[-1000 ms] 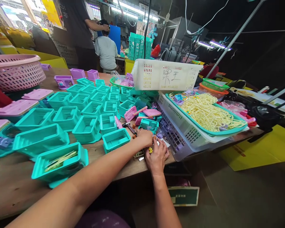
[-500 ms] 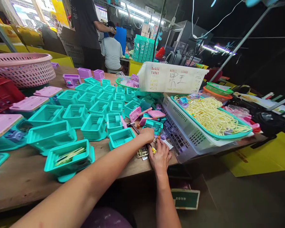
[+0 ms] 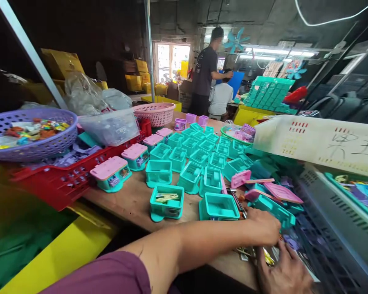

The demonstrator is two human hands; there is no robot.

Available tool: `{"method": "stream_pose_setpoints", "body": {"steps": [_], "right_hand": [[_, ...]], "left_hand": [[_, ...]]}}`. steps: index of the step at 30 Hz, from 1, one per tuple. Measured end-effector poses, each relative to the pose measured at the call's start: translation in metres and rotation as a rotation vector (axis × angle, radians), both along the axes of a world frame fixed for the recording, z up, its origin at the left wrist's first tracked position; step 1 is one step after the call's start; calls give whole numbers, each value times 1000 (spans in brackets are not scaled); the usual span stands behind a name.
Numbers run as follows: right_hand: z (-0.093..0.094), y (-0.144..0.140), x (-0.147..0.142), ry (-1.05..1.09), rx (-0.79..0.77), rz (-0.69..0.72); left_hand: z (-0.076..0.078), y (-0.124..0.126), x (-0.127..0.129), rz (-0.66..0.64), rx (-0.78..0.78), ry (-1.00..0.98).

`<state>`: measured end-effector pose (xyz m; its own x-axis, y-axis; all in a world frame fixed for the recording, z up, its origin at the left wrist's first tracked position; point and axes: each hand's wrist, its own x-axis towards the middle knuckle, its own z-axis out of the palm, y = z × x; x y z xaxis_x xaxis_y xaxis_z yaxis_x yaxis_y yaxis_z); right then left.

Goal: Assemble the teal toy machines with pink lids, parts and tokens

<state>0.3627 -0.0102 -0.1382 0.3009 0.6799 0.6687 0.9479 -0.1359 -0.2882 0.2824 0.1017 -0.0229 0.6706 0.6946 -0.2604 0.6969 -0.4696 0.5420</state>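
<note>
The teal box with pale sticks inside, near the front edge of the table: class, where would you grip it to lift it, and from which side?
Probably grip the teal box by its two long upper walls, coming down from above. It stands upright with its open top facing up, the sticks lie loose inside, and a flared base makes a low grip awkward. Bare table to its left leaves room.

A wooden table (image 3: pixel 135 200) carries teal toy housings (image 3: pixel 219 206) and baskets (image 3: pixel 155 113).
</note>
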Motion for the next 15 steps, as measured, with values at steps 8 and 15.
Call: {"method": "stream_pose_setpoints", "body": {"steps": [8, 15], "right_hand": [[43, -33, -52, 220, 267, 267], [58, -52, -155, 969, -203, 902]], "left_hand": [[20, -62, -104, 16, 47, -594], [4, -111, -224, 290, 284, -739]]}}
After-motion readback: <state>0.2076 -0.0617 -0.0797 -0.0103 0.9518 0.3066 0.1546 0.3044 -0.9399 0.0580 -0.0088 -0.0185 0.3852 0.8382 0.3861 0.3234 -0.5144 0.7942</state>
